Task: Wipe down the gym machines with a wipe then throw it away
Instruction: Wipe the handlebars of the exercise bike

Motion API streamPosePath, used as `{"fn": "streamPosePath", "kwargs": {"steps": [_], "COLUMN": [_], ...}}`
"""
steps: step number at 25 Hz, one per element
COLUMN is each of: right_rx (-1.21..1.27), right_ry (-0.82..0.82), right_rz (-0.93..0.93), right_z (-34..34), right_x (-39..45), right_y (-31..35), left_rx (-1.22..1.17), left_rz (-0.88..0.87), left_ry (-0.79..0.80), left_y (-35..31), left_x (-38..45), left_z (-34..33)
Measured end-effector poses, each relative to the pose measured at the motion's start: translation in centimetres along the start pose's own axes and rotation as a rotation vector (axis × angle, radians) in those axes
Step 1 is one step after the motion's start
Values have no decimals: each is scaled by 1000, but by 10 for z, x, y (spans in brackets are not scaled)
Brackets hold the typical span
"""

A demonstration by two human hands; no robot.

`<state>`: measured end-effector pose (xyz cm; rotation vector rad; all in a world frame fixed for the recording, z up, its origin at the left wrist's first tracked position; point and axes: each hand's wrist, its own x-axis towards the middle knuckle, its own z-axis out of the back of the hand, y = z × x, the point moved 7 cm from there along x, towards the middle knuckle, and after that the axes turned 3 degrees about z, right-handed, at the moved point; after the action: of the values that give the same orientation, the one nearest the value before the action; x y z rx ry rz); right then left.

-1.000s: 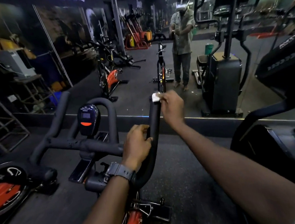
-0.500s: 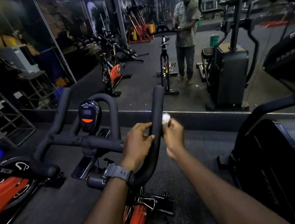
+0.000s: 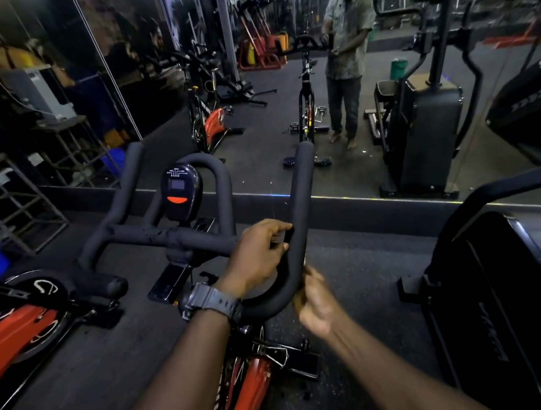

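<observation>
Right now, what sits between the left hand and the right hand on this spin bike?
In the head view, the right handlebar horn runs between them: the left hand grips its inner side, and the blurred right hand is against its outer curve lower down.

Dark floor [image 3: 361, 282] w/ red spin bike [image 3: 247, 399], elliptical [image 3: 500, 299].

Right hand [image 3: 317, 302] blurred; wipe hidden behind handlebar [image 3: 300, 222]

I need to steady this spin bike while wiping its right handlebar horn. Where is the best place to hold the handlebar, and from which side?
Probably the bend where the crossbar meets the right horn, from above and the left: the tube is round and padded there, so fingers wrap it. The left hand grips that spot, leaving the upright length free for the right hand.
</observation>
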<state>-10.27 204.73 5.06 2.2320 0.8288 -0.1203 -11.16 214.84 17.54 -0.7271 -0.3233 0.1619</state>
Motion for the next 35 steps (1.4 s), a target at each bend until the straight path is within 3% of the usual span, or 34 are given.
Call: {"fn": "streamPosePath", "kwargs": {"steps": [3, 7, 9, 11, 15, 20, 25, 29, 33, 35], "right_rx": [42, -18, -42, -14, 66, 101, 165, 31, 164, 166], "right_ry": [11, -102, -4, 64, -101, -45, -166, -56, -123, -126], "right_rz": [0, 85, 5, -1, 157, 35, 157, 31, 104, 61], "right_z": [2, -4, -4, -4, 5, -24, -10, -52, -19, -27], "right_x": [-17, -5, -34, -58, -34, -72, -61, -78, -72, -71], "right_y": [-15, 4, -28, -42, -6, -68, -35, -98, -58, -72], "left_rx": [76, 172, 161, 122, 182, 237, 217, 245, 197, 180], "left_rz": [-74, -152, -178, -129, -28, -30, -133, -131, -152, -144], "left_ry": [44, -4, -20, 3, 86, -11, -102, -147, -118, -130], "left_y": [0, -6, -7, -1, 21, 21, 19, 23, 21, 21], "left_x": [-10, -26, -38, -53, -78, -89, -106, -112, -113, -112], "left_z": [6, 13, 18, 23, 27, 34, 44, 41, 44, 45]}}
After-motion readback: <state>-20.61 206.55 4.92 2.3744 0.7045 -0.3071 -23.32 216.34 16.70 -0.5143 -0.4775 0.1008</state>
